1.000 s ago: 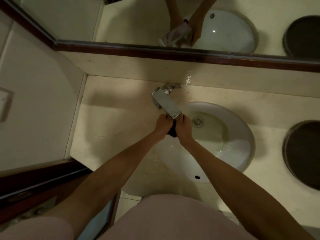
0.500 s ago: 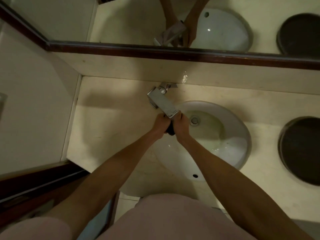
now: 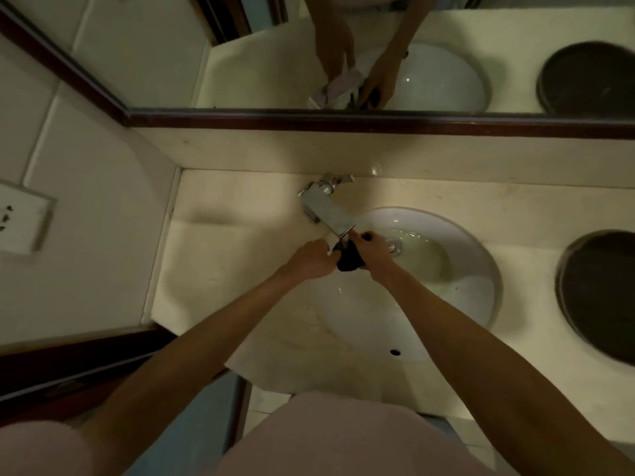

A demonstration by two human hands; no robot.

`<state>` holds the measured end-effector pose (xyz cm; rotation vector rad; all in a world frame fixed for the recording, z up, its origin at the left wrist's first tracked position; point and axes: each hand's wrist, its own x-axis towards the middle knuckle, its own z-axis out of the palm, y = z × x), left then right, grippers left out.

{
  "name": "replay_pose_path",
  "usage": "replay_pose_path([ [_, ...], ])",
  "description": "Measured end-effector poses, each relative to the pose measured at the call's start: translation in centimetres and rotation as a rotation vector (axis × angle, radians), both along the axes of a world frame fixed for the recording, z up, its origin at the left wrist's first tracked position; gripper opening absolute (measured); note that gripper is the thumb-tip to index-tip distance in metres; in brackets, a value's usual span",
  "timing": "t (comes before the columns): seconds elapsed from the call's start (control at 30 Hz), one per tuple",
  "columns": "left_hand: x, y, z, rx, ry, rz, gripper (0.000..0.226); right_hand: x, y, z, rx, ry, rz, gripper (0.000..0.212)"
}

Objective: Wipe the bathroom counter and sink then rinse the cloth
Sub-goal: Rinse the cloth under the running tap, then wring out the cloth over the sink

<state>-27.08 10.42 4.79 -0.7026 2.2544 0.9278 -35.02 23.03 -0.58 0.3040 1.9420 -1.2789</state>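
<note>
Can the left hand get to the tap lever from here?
Probably yes: the left hand sits just below the tap, with bare counter between and nothing blocking. It would first have to let go of the cloth.

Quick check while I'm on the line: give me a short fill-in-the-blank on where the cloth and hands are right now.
1. Both the left hand and the right hand grip the dark ____.
2. The cloth is held just below the tip of the ____.
3. The hands are over the white ____.

Missing words: cloth; faucet; sink.
</note>
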Motion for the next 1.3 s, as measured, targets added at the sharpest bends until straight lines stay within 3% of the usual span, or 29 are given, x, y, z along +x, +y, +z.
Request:
replay_pose_path([
  [0.17, -3.6, 1.3, 8.4, -0.324, 0.25, -0.124, 0.034, -0.3, -1.2, 0.0, -0.033, 0.118, 0.24, 0.027],
  [0.27, -7.0, 1.9, 9.9, -0.441, 0.445, -0.179, 0.028, -0.8, -1.7, -1.6, 0.009, 0.131, 0.291, 0.013],
  [0.43, -11.1, 1.6, 7.7, -0.55, 0.303, -0.339, 0.034, -1.2, -1.3, -2.3, -0.09, 0.172, 0.369, 0.043],
  [0.67, -10.4, 2.1, 7.2, -0.595, 0.325, -0.317, 0.026, -2.3, 1.0, -4.0, -0.124, 0.178, 0.394, 0.029],
  [0.97, -8.8, 3.8, 7.5, -0.686, 0.243, -0.42, 0.031, -2.8, 6.9, 2.2, -0.13, 0.113, 0.314, 0.027],
  [1.07, -7.0, 5.9, 7.4, -0.481, 0.361, -0.41, 0.048, -3.6, 9.5, 4.9, -0.187, 0.122, 0.34, 0.037],
  [1.2, -2.6, 9.2, 5.1, -0.201, 0.431, -0.379, 0.094, -5.3, 12.4, 8.4, -0.334, 0.139, 0.429, 0.038],
  [1.3, -0.9, 11.3, 2.9, 0.094, 0.466, -0.048, 0.096, -5.9, 13.8, 10.4, -0.394, 0.145, 0.491, 0.033],
])
